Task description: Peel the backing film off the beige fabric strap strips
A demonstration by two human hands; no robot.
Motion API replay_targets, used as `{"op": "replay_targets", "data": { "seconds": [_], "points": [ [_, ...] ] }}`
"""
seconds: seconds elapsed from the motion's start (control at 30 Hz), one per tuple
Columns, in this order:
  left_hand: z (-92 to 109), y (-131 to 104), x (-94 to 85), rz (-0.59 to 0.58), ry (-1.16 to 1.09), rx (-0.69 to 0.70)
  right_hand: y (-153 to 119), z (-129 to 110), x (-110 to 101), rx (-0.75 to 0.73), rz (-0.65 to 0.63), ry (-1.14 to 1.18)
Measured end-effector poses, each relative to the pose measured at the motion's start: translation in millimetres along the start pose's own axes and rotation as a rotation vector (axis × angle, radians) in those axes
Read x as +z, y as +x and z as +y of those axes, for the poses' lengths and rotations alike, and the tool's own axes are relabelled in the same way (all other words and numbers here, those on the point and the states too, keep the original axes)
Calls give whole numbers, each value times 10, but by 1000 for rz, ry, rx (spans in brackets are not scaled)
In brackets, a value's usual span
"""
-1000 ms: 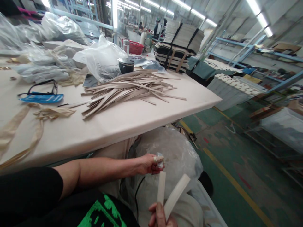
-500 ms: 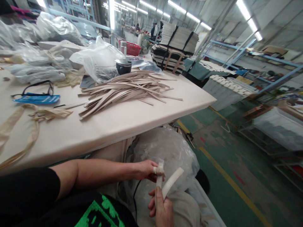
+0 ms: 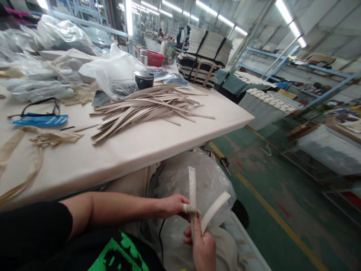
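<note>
Between my two hands is a pale flat strip (image 3: 192,184), with one end pointing up and the other end (image 3: 216,210) curving out to the right. My left hand (image 3: 177,206) pinches it at mid-length; a wrapping covers a finger there. Just below, my right hand (image 3: 201,241) grips the strip with the thumb laid along it. The two hands nearly touch. Behind them, clear plastic sheeting (image 3: 175,177) bulges beside the table. On the table (image 3: 158,139) lies a loose pile of similar beige strips (image 3: 141,109).
Glasses (image 3: 39,107) rest on a blue packet (image 3: 39,119) at the left, near a tan cloth band (image 3: 53,138). A dark mug (image 3: 144,79) and a plastic bag (image 3: 113,67) stand behind the pile. Strapped stacks (image 3: 205,56) rise at the back. Right of the table is green floor (image 3: 270,180).
More of the strip now sticks up above my left hand. My right hand has moved up and slightly right, closer to the left one. The view has shifted slightly.
</note>
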State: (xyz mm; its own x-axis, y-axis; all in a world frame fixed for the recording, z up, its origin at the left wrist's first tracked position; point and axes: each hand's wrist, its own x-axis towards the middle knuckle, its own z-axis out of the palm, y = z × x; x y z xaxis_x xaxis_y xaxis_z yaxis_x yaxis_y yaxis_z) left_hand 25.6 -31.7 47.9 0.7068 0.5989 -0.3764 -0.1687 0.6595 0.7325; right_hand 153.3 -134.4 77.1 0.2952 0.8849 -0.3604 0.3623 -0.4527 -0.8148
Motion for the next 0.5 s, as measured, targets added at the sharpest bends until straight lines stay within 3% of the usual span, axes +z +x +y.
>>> {"op": "replay_targets", "data": {
  "seconds": [0.2, 0.4, 0.5],
  "points": [
    [87, 74, -128, 173, -118, 96, 9, 220, 1, 61, -43, 1],
    [-12, 5, -24, -27, 75, 81, 120, 150, 30, 21, -17, -28],
    [41, 25, -48, 57, -13, 120, 130, 204, 16, 11, -28, -67]
  ]
}}
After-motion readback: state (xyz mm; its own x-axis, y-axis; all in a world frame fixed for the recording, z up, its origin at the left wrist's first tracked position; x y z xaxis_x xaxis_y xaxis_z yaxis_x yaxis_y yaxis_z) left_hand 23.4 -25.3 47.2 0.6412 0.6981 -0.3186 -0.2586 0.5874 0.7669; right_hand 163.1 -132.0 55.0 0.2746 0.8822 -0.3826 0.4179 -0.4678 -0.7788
